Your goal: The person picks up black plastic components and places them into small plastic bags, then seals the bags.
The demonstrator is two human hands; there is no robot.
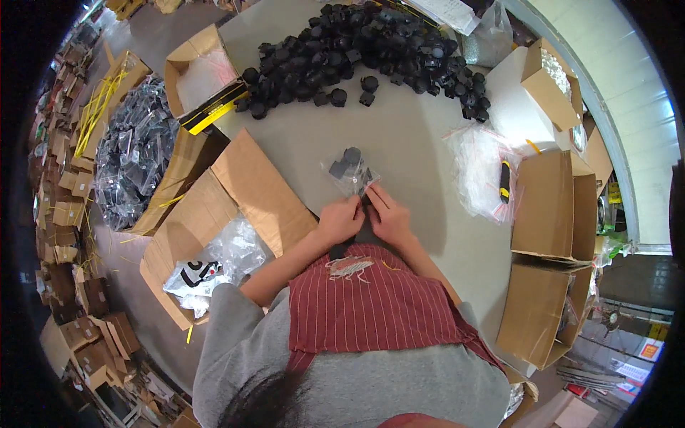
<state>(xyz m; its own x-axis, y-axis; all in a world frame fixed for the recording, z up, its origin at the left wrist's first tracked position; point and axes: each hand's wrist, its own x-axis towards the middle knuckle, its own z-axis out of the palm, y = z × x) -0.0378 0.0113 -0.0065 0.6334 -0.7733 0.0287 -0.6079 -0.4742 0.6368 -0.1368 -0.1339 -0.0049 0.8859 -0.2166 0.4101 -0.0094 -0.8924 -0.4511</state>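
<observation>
Both hands meet over the near middle of the grey table, just ahead of the red striped apron. My left hand (341, 220) is closed on the near edge of a small clear plastic bag (351, 182). Close beside it, my right hand (389, 214) pinches the same bag's opening with its fingers together. Inside the bag lies a black plastic part (349, 161), its round end toward the far side. Another dark piece shows between the hands, partly hidden by the fingers. Some black pieces (342, 250) sit against the apron below.
A large heap of black plastic parts (357, 53) spreads over the far table. Clear bags (481, 171) with a yellow-black cutter (505, 182) lie at right, beside open cartons (546, 207). At left stand a carton of plastic waste (182, 250) and a box of bagged parts (135, 153).
</observation>
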